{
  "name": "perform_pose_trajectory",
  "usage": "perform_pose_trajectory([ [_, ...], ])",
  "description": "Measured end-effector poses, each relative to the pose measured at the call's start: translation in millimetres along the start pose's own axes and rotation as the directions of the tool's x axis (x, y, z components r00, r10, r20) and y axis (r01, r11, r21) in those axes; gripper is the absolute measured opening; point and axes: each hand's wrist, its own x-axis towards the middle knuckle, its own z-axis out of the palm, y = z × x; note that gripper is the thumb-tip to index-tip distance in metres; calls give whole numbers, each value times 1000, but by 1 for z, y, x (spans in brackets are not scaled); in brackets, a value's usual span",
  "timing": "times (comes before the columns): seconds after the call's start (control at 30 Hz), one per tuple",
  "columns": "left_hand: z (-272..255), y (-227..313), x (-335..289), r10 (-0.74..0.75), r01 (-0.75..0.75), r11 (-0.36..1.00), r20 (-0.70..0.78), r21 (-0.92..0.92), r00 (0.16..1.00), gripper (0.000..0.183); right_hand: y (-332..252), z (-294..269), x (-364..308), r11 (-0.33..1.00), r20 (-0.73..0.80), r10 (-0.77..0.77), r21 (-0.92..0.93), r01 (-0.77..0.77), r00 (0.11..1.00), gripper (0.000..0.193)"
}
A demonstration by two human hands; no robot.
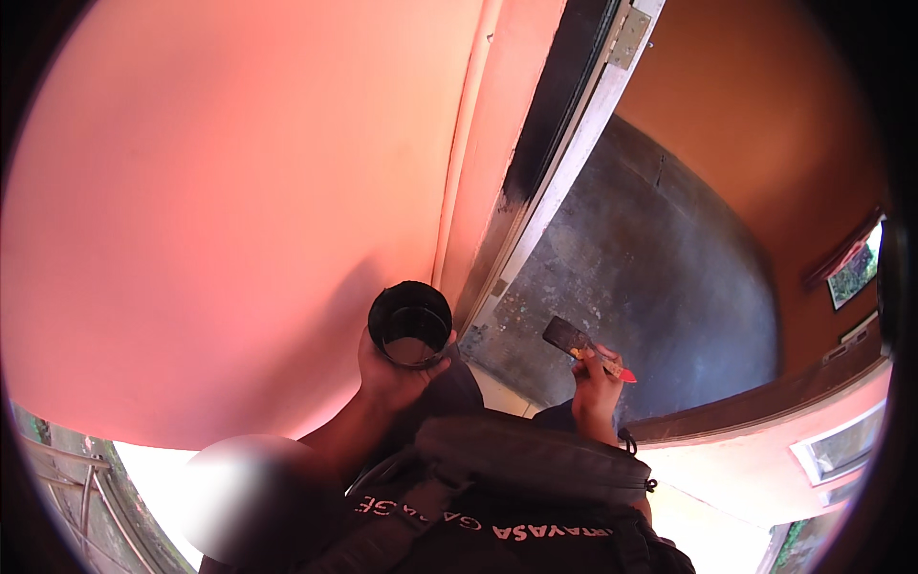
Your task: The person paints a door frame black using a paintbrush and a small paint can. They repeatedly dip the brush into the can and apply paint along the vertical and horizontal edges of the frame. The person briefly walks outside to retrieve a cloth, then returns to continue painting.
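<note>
My left hand (390, 378) is wrapped round a black cup-shaped paint container (410, 298), holding it upright near the pink wall. Some dark liquid shows at its bottom. In my right hand (597, 387) is a paintbrush (570, 337), gripped by its red-tipped handle. Its wide dark bristles point up and to the left, apart from the container and the door frame. Ahead of both hands rises a door frame (540, 143), black on its upper part and brownish lower down, with a pale door edge beside it.
A pink wall (220, 191) fills the left side. Past the doorway lie a dark grey floor (650, 258) and an orange wall (746, 115). A metal hinge (628, 38) sits high on the door edge. At the far right is a small window (856, 263).
</note>
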Motion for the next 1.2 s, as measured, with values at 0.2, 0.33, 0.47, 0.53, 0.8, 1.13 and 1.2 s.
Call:
perform_pose_trajectory([
  [0.2,-6,-9,-2,-19,20,999,55,-26,998,66,2,-39,-17,949,-99,195,270,-162,976,30],
  [0.33,1,-17,-2,-34,38,999,89,-39,995,66,1,-43,-16,939,-72,201,297,-172,977,30],
  [0.47,6,-29,5,17,-34,993,154,111,988,64,-5,-38,-14,945,3,167,283,-162,986,30],
  [0.53,8,-36,6,75,-125,957,192,262,978,63,-7,-31,-13,943,10,165,292,-160,986,29],
  [0.8,-5,-47,5,-119,125,991,119,-48,986,69,-4,-25,-14,909,83,185,365,-202,979,24],
  [1.13,-41,-60,17,-144,143,987,4,77,990,63,-27,-23,-13,916,99,169,352,-194,981,23],
  [1.2,-41,-60,19,-163,161,981,8,108,987,62,-33,-21,-11,923,105,149,342,-176,983,23],
])
